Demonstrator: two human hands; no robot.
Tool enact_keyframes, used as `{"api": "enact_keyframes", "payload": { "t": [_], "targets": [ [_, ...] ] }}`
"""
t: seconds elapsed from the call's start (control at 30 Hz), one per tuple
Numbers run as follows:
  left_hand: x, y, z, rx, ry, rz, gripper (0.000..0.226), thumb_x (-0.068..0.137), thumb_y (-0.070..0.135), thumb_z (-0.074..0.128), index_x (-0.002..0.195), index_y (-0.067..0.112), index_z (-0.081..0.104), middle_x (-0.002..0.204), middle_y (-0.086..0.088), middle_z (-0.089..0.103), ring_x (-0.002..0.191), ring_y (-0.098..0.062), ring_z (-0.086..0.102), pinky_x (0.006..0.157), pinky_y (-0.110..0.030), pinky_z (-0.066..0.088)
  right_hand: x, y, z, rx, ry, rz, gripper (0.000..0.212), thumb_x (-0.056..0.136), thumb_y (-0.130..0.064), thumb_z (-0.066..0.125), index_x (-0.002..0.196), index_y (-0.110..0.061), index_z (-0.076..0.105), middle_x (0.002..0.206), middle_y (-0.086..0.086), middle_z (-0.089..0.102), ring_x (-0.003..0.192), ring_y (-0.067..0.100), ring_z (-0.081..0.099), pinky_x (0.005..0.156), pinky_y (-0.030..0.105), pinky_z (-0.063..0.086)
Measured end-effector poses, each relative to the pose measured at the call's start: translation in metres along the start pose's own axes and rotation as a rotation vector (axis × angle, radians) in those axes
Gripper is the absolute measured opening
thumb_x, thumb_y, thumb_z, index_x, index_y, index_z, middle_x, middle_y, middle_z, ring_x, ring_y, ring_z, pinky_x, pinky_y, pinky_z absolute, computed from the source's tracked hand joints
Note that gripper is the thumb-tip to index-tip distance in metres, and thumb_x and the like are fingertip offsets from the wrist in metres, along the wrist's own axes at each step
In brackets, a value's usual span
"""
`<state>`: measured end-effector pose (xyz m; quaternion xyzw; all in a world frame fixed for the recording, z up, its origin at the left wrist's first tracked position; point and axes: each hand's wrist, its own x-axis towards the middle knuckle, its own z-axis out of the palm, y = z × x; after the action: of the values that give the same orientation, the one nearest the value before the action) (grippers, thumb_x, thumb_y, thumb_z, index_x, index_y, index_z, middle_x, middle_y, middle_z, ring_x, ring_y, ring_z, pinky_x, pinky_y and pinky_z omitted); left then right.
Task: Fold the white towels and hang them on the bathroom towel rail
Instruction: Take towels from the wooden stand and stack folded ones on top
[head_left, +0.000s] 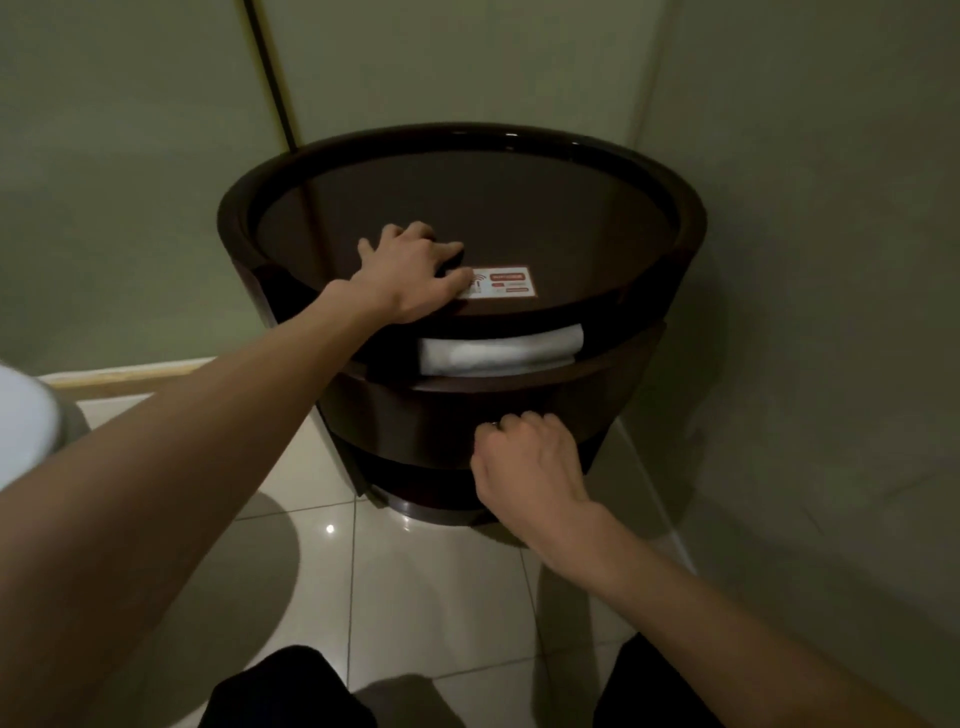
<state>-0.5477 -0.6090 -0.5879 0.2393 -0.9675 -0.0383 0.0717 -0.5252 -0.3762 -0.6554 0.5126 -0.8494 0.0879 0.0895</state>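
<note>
**Status: Towel Not Yet Retrieved**

The left hand (410, 270) lies flat, fingers spread, on the round cabinet (691, 228). The white towel (498, 351) sits on its shelf, unhung. The right hand (530, 462) curls at the drawer front (415, 415); its grip is unclear.

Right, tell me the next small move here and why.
Probably raise the right hand to the white towel and draw it out. The towel lies folded in the open slot just above that hand, which curls against the lower band of the round table. The left hand rests on the top, steadying it.
</note>
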Motion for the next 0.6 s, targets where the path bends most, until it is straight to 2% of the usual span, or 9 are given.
{"api": "enact_keyframes", "payload": {
  "t": [0.07, 0.13, 0.2, 0.6],
  "targets": [
    [0.0, -0.001, -0.001, -0.01, -0.012, 0.005, 0.063, 0.087, 0.066, 0.032, 0.142, 0.036, 0.037, 0.143, -0.01, 0.036, 0.129, -0.039, 0.03, 0.106, -0.066, 0.02, -0.011, -0.002, -0.005, -0.018, -0.023, 0.012, 0.018, 0.062, -0.01, 0.076, 0.055, -0.013, 0.06, 0.053, 0.005, 0.058, 0.051, 0.023, 0.055, 0.054, 0.029, 0.038],
    [-0.001, 0.0, -0.002, -0.005, -0.018, 0.006, 0.062, 0.088, 0.065, 0.033, 0.142, 0.036, 0.037, 0.144, -0.01, 0.036, 0.13, -0.039, 0.029, 0.106, -0.065, 0.02, -0.022, -0.004, -0.008, -0.031, -0.026, -0.008, 0.022, 0.049, -0.007, 0.079, 0.052, -0.015, 0.059, 0.048, 0.004, 0.056, 0.046, 0.022, 0.054, 0.05, 0.027, 0.042],
    [-0.002, 0.001, -0.003, 0.003, -0.02, 0.002, 0.06, 0.089, 0.064, 0.034, 0.143, 0.036, 0.037, 0.145, -0.01, 0.035, 0.131, -0.039, 0.029, 0.107, -0.066, 0.02, -0.032, -0.003, -0.009, -0.057, -0.035, -0.043, 0.022, 0.043, -0.008, 0.078, 0.052, -0.017, 0.061, 0.048, 0.003, 0.056, 0.046, 0.021, 0.054, 0.05, 0.025, 0.042],
    [-0.008, 0.005, -0.008, -0.008, -0.044, -0.017, 0.059, 0.089, 0.062, 0.035, 0.141, 0.036, 0.04, 0.146, -0.011, 0.034, 0.132, -0.042, 0.026, 0.108, -0.066, 0.017, -0.081, -0.01, -0.029, -0.127, -0.114, -0.14, 0.017, 0.048, -0.016, 0.076, 0.053, -0.021, 0.061, 0.05, -0.002, 0.059, 0.049, 0.017, 0.056, 0.053, 0.025, 0.041]
  ]
}}
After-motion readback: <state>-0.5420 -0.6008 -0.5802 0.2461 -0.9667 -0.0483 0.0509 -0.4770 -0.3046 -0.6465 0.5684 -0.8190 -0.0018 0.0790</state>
